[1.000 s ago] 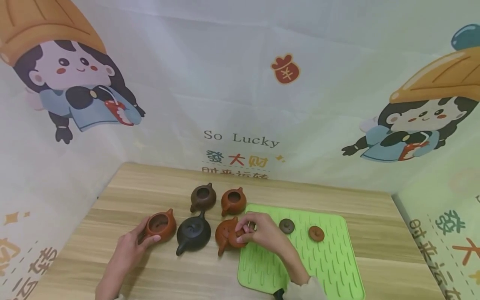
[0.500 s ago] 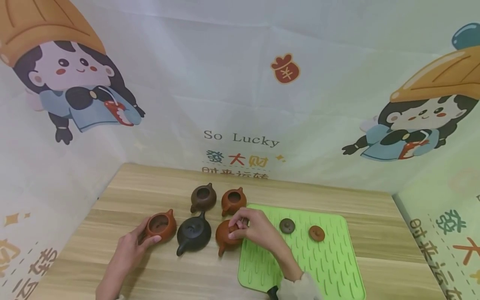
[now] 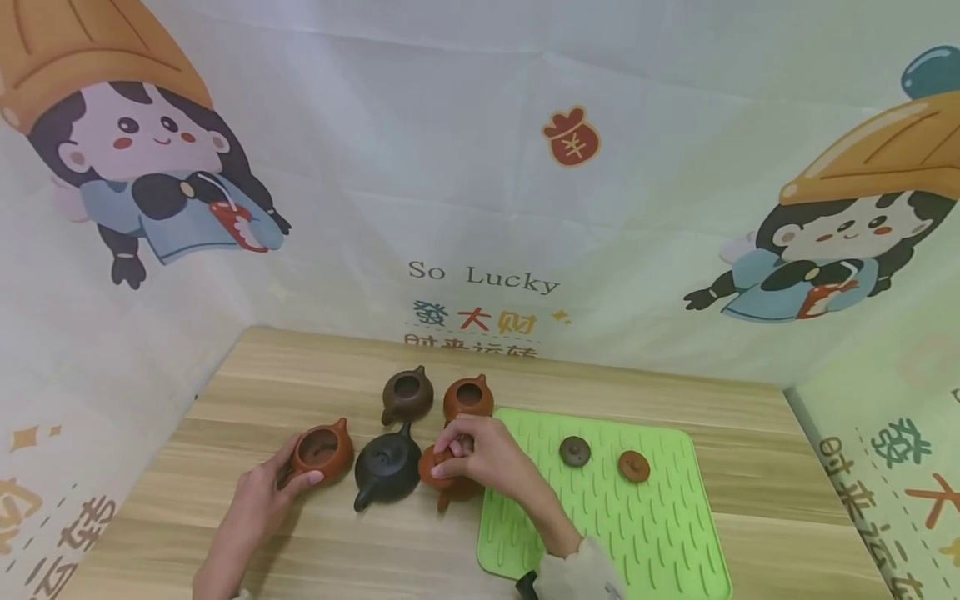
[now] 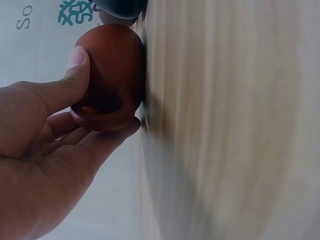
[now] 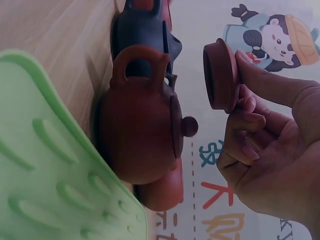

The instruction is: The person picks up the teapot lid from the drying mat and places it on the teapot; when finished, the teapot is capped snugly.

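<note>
My left hand grips a lidless reddish-brown teapot on the table at the left. The left wrist view shows the thumb on this teapot's upper side and fingers around its handle end. My right hand pinches a reddish teapot lid by its top, its hollow underside facing down toward the table. That lid hangs above a lidded reddish teapot, apart from it. Between the two reddish teapots stands a black lidded teapot. In the head view the right hand partly hides the lidded reddish teapot.
Behind stand a lidless dark brown teapot and a lidless orange-brown teapot. On a green ridged mat at the right lie a dark brown lid and an orange-brown lid. A printed cloth hangs behind the table.
My right hand has moved left with the lid, from the mat's left edge to above the lidded reddish teapot. The left hand has stayed on its teapot.
</note>
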The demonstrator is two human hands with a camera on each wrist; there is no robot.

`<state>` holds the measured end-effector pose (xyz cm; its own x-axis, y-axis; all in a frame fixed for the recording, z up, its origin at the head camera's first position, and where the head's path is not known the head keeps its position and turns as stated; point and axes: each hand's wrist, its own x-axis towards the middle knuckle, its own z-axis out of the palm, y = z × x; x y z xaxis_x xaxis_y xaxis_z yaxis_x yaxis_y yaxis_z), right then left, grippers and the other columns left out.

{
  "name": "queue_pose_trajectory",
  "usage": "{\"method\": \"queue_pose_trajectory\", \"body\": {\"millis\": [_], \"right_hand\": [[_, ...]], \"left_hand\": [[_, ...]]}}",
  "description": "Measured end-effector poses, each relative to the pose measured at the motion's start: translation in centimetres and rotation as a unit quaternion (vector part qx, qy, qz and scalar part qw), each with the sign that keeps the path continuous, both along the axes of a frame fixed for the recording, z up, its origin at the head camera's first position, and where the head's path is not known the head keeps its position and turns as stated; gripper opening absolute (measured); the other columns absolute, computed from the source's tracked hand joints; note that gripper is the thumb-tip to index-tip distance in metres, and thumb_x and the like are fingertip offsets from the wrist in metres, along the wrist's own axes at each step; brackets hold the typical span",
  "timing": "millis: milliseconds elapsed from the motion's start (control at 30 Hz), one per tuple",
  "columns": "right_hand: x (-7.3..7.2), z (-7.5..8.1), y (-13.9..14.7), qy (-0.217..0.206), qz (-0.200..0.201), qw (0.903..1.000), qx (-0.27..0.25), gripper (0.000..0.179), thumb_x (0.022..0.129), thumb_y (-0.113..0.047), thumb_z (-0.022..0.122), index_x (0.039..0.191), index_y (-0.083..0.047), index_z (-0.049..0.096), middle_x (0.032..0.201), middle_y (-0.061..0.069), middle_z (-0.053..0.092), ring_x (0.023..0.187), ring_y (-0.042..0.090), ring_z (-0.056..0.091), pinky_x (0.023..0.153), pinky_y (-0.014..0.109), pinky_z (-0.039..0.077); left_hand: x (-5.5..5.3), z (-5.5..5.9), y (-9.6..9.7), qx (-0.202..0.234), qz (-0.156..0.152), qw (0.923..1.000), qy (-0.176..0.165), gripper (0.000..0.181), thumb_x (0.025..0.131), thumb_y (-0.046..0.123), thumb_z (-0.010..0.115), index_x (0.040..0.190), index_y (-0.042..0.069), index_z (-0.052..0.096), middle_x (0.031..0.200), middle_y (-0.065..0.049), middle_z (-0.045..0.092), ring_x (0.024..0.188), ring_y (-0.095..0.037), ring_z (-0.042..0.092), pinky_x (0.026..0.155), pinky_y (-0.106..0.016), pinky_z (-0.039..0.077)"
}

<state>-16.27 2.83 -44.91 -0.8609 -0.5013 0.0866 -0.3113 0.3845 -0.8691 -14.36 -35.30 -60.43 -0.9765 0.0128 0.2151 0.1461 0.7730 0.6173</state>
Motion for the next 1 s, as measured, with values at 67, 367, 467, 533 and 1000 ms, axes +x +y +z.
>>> {"method": "queue_pose_trajectory", "body": {"millis": [67, 367, 467, 533, 1000], "right_hand": [[-0.1, 0.0, -0.4, 0.005, -0.002, 1.0, -0.002, 0.019, 0.083, -0.003, 0.095, 0.091, -0.004, 0.077, 0.078, -0.007, 0.052, 0.066, 0.0, 0.044, 0.063, 0.018, 0.04], [-0.3, 0.4, -2.6, 0.014, -0.007, 0.9999, -0.003, 0.018, 0.084, -0.004, 0.095, 0.093, -0.004, 0.079, 0.078, -0.008, 0.053, 0.066, -0.002, 0.045, 0.064, 0.017, 0.04], [-0.3, 0.3, -3.3, 0.021, -0.012, 0.9997, 0.0, 0.018, 0.084, -0.004, 0.095, 0.092, -0.004, 0.078, 0.079, -0.007, 0.053, 0.065, -0.002, 0.044, 0.064, 0.017, 0.04], [-0.4, 0.1, -3.8, 0.024, -0.018, 0.9995, 0.001, 0.018, 0.084, -0.005, 0.095, 0.091, -0.004, 0.078, 0.078, -0.007, 0.053, 0.065, -0.001, 0.044, 0.065, 0.017, 0.039], [-1.1, -0.6, -6.6, 0.019, -0.039, 0.9991, 0.004, 0.017, 0.085, -0.01, 0.095, 0.09, -0.007, 0.079, 0.077, -0.007, 0.054, 0.068, 0.0, 0.045, 0.067, 0.017, 0.038]], "left_hand": [[0.0, 0.0, 0.0, 0.001, 0.0, 1.0, 0.001, 0.082, 0.096, 0.042, 0.086, 0.156, -0.004, 0.055, 0.138, -0.041, 0.064, 0.123, -0.065, 0.064, 0.096, -0.075, 0.054], [0.2, -0.1, 0.1, -0.006, -0.001, 1.0, 0.003, 0.081, 0.096, 0.039, 0.087, 0.155, -0.006, 0.055, 0.137, -0.041, 0.063, 0.12, -0.065, 0.065, 0.095, -0.074, 0.056], [0.1, -0.1, 0.1, -0.009, 0.0, 1.0, 0.004, 0.081, 0.096, 0.039, 0.087, 0.155, -0.005, 0.055, 0.136, -0.041, 0.065, 0.119, -0.065, 0.066, 0.094, -0.074, 0.056], [0.1, -0.2, 0.1, -0.009, 0.0, 0.9999, 0.01, 0.08, 0.096, 0.039, 0.087, 0.155, -0.005, 0.056, 0.135, -0.04, 0.065, 0.118, -0.065, 0.067, 0.093, -0.074, 0.056], [0.0, -0.2, 0.0, 0.003, 0.0, 1.0, 0.004, 0.082, 0.097, 0.042, 0.086, 0.157, -0.004, 0.054, 0.138, -0.04, 0.063, 0.123, -0.064, 0.064, 0.096, -0.075, 0.055]]}}
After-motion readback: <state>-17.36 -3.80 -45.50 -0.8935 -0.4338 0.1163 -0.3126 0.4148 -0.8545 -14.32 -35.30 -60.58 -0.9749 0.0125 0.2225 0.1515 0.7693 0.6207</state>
